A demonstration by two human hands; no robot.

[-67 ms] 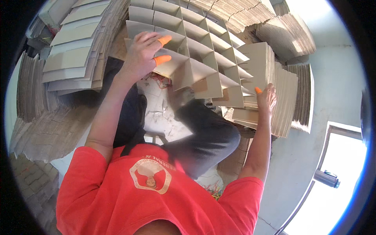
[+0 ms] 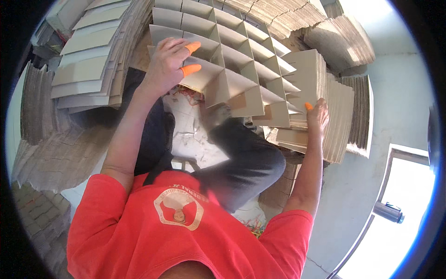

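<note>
A cardboard divider grid (image 2: 237, 59) of interlocked strips stands in front of me, its cells facing up. Over its near left corner is my left hand (image 2: 166, 66), with orange finger covers on thumb and forefinger. These two are spread apart with nothing between them; the other fingers curl. To the right of the grid, my right hand (image 2: 318, 116) is at a stack of cardboard strips (image 2: 338, 118). Its thumb, also in an orange cover, lies against the strips' face while the fingers bend over their edge. How many strips it grips is hidden.
Layered cardboard strips (image 2: 86, 63) are piled at the left, above more stacks (image 2: 39, 111). Further bundles (image 2: 341, 42) stand at the far right, beside a pale wall (image 2: 399, 102). My bent leg (image 2: 246, 162) is below the grid. A bright doorway (image 2: 395, 204) lies at the right.
My left hand has shifted very slightly left. The right thumb has moved a touch to the right. The grid has stayed in place.
</note>
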